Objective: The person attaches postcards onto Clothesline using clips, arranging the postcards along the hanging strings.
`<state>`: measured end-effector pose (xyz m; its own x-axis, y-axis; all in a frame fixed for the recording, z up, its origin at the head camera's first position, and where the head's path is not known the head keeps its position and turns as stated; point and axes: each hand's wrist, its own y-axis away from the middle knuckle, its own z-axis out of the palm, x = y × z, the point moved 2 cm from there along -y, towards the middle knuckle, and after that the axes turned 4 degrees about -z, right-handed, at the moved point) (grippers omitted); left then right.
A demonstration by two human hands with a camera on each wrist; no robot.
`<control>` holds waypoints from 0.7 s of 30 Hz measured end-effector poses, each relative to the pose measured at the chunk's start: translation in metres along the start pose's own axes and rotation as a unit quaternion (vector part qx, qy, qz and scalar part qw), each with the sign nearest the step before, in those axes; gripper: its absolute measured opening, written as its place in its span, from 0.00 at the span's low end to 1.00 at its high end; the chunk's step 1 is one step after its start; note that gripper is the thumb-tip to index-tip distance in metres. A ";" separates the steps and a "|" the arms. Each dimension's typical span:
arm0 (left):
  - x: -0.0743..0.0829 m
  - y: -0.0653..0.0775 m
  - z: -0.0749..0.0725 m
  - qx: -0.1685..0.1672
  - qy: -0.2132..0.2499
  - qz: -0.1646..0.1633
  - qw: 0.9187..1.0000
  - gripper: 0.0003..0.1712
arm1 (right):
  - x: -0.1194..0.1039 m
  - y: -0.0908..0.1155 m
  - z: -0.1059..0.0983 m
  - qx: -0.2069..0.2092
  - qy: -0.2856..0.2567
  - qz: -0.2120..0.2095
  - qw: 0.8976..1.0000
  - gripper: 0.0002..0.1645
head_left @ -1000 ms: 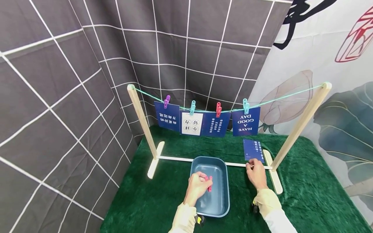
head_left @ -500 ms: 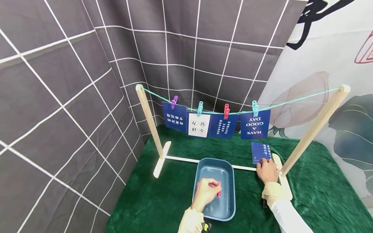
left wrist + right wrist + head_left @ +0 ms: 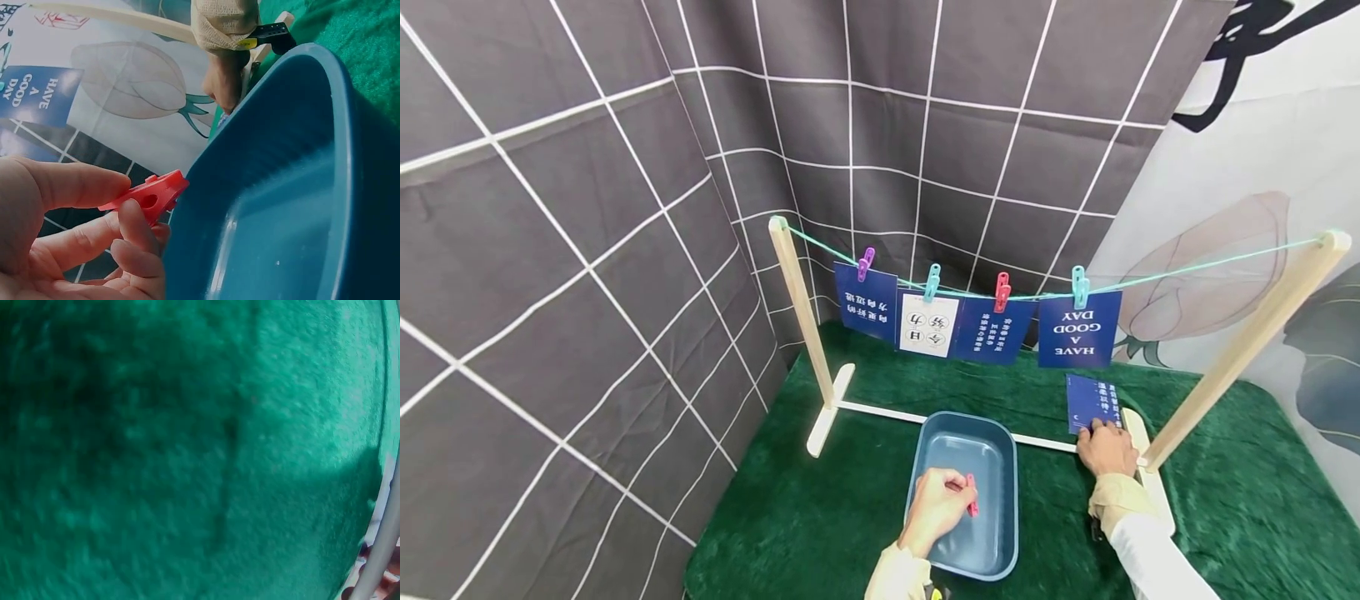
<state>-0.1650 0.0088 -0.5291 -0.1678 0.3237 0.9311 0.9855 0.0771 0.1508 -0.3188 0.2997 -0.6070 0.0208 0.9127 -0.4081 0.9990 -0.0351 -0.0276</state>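
In the head view my left hand (image 3: 936, 507) pinches a pink-red clothespin (image 3: 972, 497) over the blue plastic bin (image 3: 923, 454). The left wrist view shows the clothespin (image 3: 150, 199) between thumb and fingertips, outside the bin's rim (image 3: 340, 125) in that view. My right hand (image 3: 1107, 450) lies over the near edge of a dark blue printed card (image 3: 1086, 402) on the green cloth. Its fingertips are on that edge; the thumb is hidden, so I cannot tell whether it grips the card. The right wrist view shows mostly green cloth (image 3: 187, 456).
A wooden stand with a left post (image 3: 802, 312) and a right post (image 3: 1240, 358) carries a green string (image 3: 1206, 265). Several cards hang from it by clothespins, among them a white card (image 3: 928, 325). A white crossbar (image 3: 883, 412) runs behind the bin. Grey tiled fabric (image 3: 775, 108) stands behind.
The head view has shifted, so everything appears further right. My right hand has come slightly further over the card's near edge. The left hand keeps the clothespin over the bin.
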 end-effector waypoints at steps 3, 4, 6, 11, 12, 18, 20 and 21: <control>0.000 0.000 0.001 0.000 -0.001 -0.004 1.000 0.08 | -0.002 0.002 0.002 0.006 0.002 0.001 1.000 0.26; 0.000 0.000 0.001 0.000 -0.002 -0.005 1.000 0.08 | -0.002 0.003 0.003 0.011 0.003 -0.001 1.000 0.26; 0.000 0.001 0.001 0.002 -0.001 -0.004 1.000 0.07 | -0.003 0.004 0.005 0.025 0.006 -0.006 1.000 0.24; 0.001 0.001 -0.001 0.010 0.000 -0.004 1.000 0.07 | -0.006 0.005 0.006 0.065 -0.011 -0.011 0.998 0.22; 0.001 0.001 -0.001 0.010 -0.002 -0.005 1.000 0.07 | -0.006 0.005 0.007 0.073 -0.017 -0.006 0.997 0.21; 0.002 0.003 0.000 0.003 0.001 -0.010 1.000 0.07 | 0.001 0.002 0.006 0.083 -0.044 0.035 0.995 0.22; 0.001 0.003 0.000 0.003 0.003 -0.011 1.000 0.07 | 0.003 0.000 0.005 0.072 -0.043 0.048 0.995 0.25; 0.001 0.003 0.001 0.003 0.004 -0.013 1.000 0.07 | 0.004 -0.001 0.004 0.066 -0.041 0.056 0.995 0.26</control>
<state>-0.1621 0.0100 -0.5277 -0.1923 0.3149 0.9294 0.9809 0.0901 0.1724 -0.3196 0.3015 -0.6120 0.1221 0.8638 -0.4888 0.9768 -0.1919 -0.0952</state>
